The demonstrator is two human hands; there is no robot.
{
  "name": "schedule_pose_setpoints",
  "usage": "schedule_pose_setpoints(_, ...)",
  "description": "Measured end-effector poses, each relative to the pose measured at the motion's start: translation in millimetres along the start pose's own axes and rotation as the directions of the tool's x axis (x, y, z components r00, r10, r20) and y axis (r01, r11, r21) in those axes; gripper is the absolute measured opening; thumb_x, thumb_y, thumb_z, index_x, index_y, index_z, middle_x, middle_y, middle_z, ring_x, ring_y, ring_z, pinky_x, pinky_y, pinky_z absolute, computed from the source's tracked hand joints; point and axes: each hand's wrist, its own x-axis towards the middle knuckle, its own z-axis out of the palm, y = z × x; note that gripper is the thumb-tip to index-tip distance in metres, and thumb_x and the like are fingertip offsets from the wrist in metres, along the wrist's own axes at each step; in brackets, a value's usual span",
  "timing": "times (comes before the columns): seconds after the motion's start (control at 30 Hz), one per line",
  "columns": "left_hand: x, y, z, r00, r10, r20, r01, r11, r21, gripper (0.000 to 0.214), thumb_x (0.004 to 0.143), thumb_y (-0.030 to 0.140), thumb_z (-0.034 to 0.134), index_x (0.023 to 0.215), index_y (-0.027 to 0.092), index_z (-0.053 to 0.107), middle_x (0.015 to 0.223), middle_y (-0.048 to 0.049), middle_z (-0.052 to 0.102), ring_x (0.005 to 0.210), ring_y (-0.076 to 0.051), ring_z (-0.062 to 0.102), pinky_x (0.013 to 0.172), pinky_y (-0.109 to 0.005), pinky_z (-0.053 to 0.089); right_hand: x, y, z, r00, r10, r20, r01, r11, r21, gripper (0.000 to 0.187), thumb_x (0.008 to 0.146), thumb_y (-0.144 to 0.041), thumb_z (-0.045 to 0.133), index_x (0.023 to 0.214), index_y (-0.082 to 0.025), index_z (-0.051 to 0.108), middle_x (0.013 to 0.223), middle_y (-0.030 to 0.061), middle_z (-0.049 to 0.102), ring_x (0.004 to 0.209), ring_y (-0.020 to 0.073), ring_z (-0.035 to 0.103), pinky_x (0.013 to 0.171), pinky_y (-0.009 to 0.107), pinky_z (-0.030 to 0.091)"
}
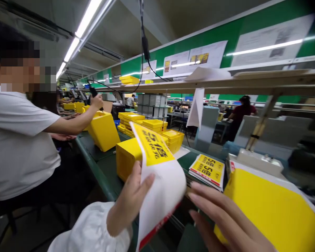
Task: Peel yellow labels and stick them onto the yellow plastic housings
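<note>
The left hand (pixel 130 199) is gripping a curling, glossy yellow-and-white paper sheet (pixel 164 178) between thumb and fingers, while the open right hand (pixel 225 217) is spreading its fingers over a smooth yellow box (pixel 273 210), near a stack of leaflets (pixel 207 171). Farther along the green bench (pixel 99 164), more yellow boxes (pixel 103 131) are standing, and a co-worker (pixel 18 140) in a white T-shirt is reaching up to a hanging black tool (pixel 93 91).
</note>
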Motion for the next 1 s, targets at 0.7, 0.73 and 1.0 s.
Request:
schedule_pose_setpoints(0.7,-38.4,18.4,34.4,0.880,0.194,0.434,-0.291,0.942,0.169,0.008,0.090,0.025,0.042,0.097,0.026,0.045,0.083,0.0041,0.055,0.075,-0.009,0.054,0.069,-0.016,0.041,7.0,-13.4,-4.4,0.989,0.137,0.050,-0.142,0.980,0.137,0.013,0.082,-0.021,0.058,0.094,-0.019,0.062,0.094,0.0058,0.064,0.089,0.0140,0.060,0.080,0.023,0.051)
schedule_pose_setpoints(0.73,-38.1,17.8,34.0,0.878,0.198,0.436,-0.289,0.945,0.153,0.006,0.090,0.025,0.043,0.095,0.025,0.045,0.080,0.0044,0.053,0.072,-0.009,0.053,0.067,-0.016,0.041,6.7,-13.1,-2.2,0.992,0.121,0.037,-0.125,0.985,0.123,0.014,0.081,-0.020,0.059,0.094,-0.019,0.062,0.093,0.0060,0.064,0.088,0.0137,0.061,0.078,0.023,0.052)
schedule_pose_setpoints(1.0,-34.1,12.4,33.4,0.862,0.202,0.465,-0.308,0.937,0.164,0.005,0.089,0.025,0.044,0.089,0.024,0.048,0.073,0.0045,0.051,0.063,-0.008,0.048,0.059,-0.015,0.039,7.6,-13.0,2.2,0.973,0.188,0.132,-0.212,0.957,0.199,0.012,0.084,-0.014,0.051,0.086,-0.018,0.062,0.085,0.0041,0.062,0.081,0.0110,0.059,0.072,0.019,0.049)
